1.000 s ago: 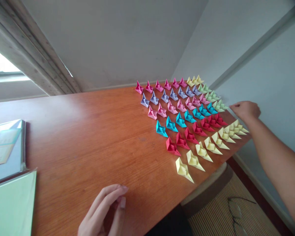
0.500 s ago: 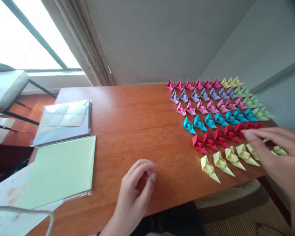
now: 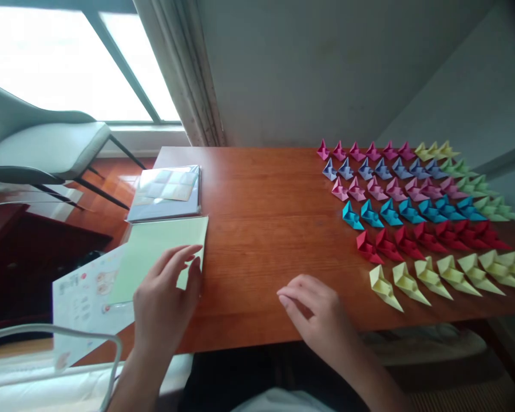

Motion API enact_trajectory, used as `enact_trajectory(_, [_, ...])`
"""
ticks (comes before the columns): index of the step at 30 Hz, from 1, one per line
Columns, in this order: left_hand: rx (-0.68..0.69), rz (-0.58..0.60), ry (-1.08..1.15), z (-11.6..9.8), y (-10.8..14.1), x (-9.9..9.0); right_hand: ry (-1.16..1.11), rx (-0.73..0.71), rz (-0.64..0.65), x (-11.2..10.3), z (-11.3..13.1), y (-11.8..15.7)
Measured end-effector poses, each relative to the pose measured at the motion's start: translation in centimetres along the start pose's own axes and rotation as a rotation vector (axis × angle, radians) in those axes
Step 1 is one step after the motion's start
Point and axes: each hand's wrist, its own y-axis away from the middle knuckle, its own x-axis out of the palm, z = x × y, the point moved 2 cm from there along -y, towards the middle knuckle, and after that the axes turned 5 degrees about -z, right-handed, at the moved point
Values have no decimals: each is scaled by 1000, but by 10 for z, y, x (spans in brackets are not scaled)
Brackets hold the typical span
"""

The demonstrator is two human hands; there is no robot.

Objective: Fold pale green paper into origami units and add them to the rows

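- Green paper (image 3: pixel 154 234) lies flat at the table's left end, just in front of the wrapped pack (image 3: pixel 167 210) and partly over the printed sheet (image 3: pixel 81 309). We do best, we judge, to take it by its nearer right side and mind the slick wrapping at its edge, which could slip.
- Our left hand (image 3: pixel 161 303) is above that paper's near right part, its thumb and forefinger a narrow gap apart, nothing visible between them. We cannot tell whether it touches. A flat, light pinch seems wise, since a hard grip could crease the paper.
- Bare wood (image 3: pixel 249 240) stretches between the paper and the folded shapes, giving us room to keep any sheet level.
- Our right hand (image 3: pixel 321 309) hangs near the table's front edge, fingers curled in towards the thumb; we cannot tell whether the tips meet. Nothing shows in it. It is well placed to steady a far corner.
- Folded yellow shapes (image 3: pixel 407 283) stand in a row right of it, so we should keep wrist and forearm clear.
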Motion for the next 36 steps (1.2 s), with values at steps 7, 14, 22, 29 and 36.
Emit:
enact_trajectory(7, [69,21,-215,24,1,9,68,-137,130,28,28,-21])
enact_trajectory(14, [42,-3,-180,29,0,12,175,-418,212,64,68,-63])
enact_trajectory(22, [87,53,-104,36,-3,13,322,-530,297,94,57,-84])
enact_trajectory(29, [30,-4,-89,32,-1,14,337,-505,333,95,43,-82])
enact_trajectory(36, [3,-41,-135,34,1,14,353,-549,368,95,43,-81])
